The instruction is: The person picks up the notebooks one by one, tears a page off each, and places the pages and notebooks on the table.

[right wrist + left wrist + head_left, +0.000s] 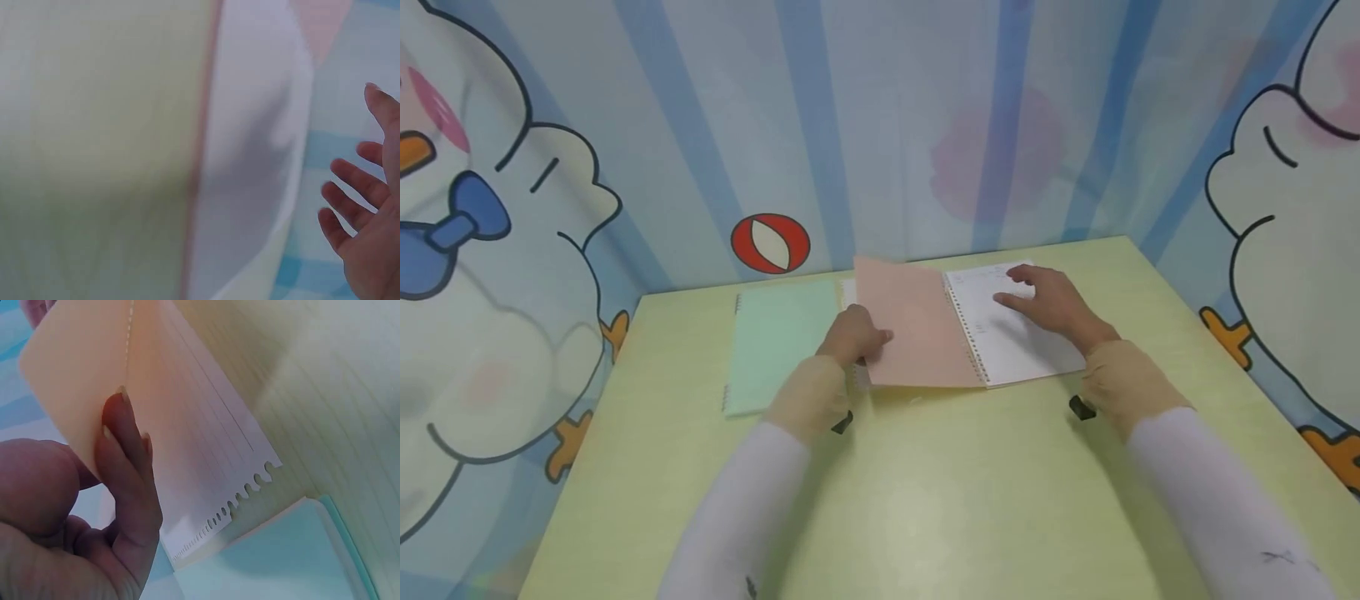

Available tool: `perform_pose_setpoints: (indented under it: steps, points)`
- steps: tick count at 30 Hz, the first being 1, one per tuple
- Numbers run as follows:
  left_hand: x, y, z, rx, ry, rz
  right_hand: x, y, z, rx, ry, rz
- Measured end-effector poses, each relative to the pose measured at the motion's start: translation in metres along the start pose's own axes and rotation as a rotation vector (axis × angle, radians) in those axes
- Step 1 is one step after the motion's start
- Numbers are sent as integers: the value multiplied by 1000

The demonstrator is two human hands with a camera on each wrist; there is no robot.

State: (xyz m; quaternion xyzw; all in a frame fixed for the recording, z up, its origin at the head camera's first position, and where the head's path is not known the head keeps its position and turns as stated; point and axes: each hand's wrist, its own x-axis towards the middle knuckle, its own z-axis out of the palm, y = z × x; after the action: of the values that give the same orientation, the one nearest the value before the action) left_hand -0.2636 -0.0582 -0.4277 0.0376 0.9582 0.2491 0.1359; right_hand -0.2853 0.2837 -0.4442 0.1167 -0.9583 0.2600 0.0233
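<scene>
A spiral notebook lies towards the back of the table, its pink cover (917, 329) raised and its white page (1007, 321) showing faint writing. My left hand (852, 335) pinches the cover's outer edge between thumb and fingers (128, 481). Under the cover is a lined loose sheet (206, 450) with torn binding holes along one edge. My right hand (1054, 307) hovers over the white page, fingers spread and holding nothing; in the right wrist view that hand (372, 212) is apart from the paper.
A mint-green notebook (782, 342) lies closed to the left, beside the loose sheet. The pale yellow table (925, 492) meets a wall covering (902, 125) with blue stripes and cartoon figures at its back edge.
</scene>
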Motion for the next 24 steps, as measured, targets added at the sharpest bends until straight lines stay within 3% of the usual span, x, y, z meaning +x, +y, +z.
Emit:
perform_pose_setpoints:
  steps: [2,8,11,14,16,18,21,24]
  points:
    - [-1,2,3,38,30,10,-2,14,0,-46,-42,36]
    - [-6,3,11,186,57,14,-11,34,2,-191,-267,81]
    - [-6,7,16,347,92,-13,-12,39,2,-232,-304,74]
    - [-6,21,23,537,150,-22,-12,43,1,-245,-294,68]
    - [-4,34,30,596,192,34,-12,46,-1,-236,-285,73]
    - [-1,48,37,569,194,127,-12,49,-3,-220,-279,78]
    - [5,64,47,499,112,271,-13,51,-2,-186,-274,84]
    - [14,72,54,472,12,328,-11,48,2,-169,-278,73]
